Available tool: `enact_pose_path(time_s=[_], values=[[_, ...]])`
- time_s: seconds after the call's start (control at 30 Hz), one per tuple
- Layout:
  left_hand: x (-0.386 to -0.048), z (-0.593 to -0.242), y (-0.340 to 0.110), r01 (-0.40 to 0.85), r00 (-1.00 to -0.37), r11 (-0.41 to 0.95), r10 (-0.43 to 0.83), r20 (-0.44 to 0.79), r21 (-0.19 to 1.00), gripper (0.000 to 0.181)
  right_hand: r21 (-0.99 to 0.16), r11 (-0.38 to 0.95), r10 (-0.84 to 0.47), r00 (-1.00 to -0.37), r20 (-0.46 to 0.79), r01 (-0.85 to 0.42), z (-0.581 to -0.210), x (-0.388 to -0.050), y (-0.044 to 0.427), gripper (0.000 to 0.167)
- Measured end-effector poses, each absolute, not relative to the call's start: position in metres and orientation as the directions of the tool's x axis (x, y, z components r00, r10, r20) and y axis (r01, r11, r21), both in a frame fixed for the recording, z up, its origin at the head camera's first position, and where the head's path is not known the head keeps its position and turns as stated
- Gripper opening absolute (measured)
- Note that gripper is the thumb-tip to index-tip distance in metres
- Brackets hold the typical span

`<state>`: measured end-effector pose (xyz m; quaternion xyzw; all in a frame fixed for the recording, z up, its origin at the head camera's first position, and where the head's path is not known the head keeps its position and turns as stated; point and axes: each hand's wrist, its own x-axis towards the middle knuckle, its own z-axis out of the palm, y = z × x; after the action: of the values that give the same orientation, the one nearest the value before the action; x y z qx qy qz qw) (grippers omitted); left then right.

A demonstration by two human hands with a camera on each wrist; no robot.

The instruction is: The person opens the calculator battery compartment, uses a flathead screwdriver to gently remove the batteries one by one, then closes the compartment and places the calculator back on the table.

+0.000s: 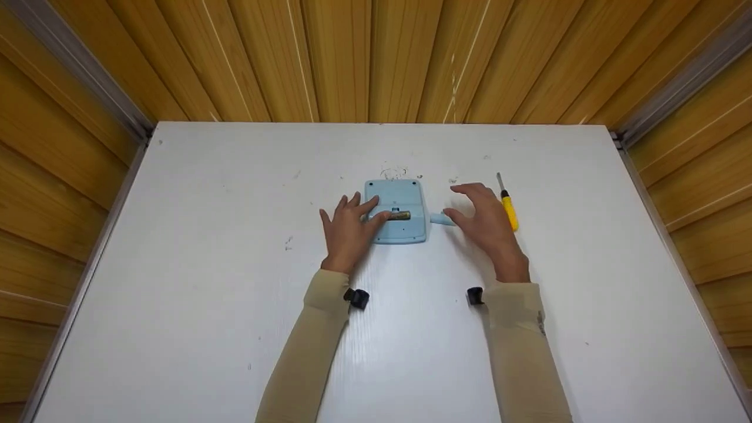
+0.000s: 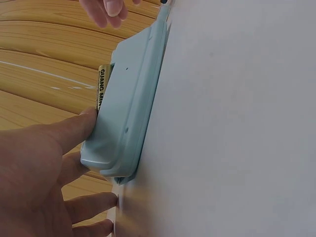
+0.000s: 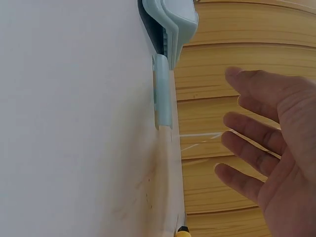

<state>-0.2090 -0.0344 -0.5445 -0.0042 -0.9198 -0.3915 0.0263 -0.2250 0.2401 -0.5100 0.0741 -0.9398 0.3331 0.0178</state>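
Observation:
A light blue calculator (image 1: 396, 192) lies with its back up on the white table. In its back, a gold and black battery (image 1: 401, 215) sits in the slot, and lettering shows on it in the left wrist view. My left hand (image 1: 345, 232) rests at the calculator's left edge with fingers spread. Its thumb touches the left end of the battery, hiding that end. My right hand (image 1: 489, 222) hovers over the table with fingers apart and holds nothing. Below and beside it, a narrow light blue battery cover (image 3: 163, 91) lies right of the calculator.
A screwdriver (image 1: 509, 211) with a yellow and black handle lies right of my right hand, its tip toward the back. Wood-look panels (image 1: 341, 59) stand along the table's (image 1: 235, 176) back and sides. Dark marks dot the tabletop behind the calculator.

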Motion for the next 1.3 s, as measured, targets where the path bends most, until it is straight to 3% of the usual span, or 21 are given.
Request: enact_pose_path(time_s=[0.5, 0.9, 1.3], values=[[-0.209, -0.542, -0.032, 0.017, -0.999, 0.706, -0.023, 0.047, 0.708, 0.056, -0.636, 0.701, -0.291, -0.943, 0.16, -0.324, -0.509, -0.219, 0.211, 0.049], [-0.21, -0.545, -0.034, 0.05, -0.997, 0.743, 0.001, 0.074, 0.668, 0.054, -0.625, 0.561, -0.42, -0.837, 0.35, -0.543, -0.523, -0.22, 0.191, 0.045], [-0.21, -0.544, -0.034, 0.037, -0.998, 0.74, -0.006, 0.061, 0.671, 0.054, -0.617, 0.582, -0.432, -0.844, 0.319, -0.531, -0.525, -0.22, 0.181, 0.036]])
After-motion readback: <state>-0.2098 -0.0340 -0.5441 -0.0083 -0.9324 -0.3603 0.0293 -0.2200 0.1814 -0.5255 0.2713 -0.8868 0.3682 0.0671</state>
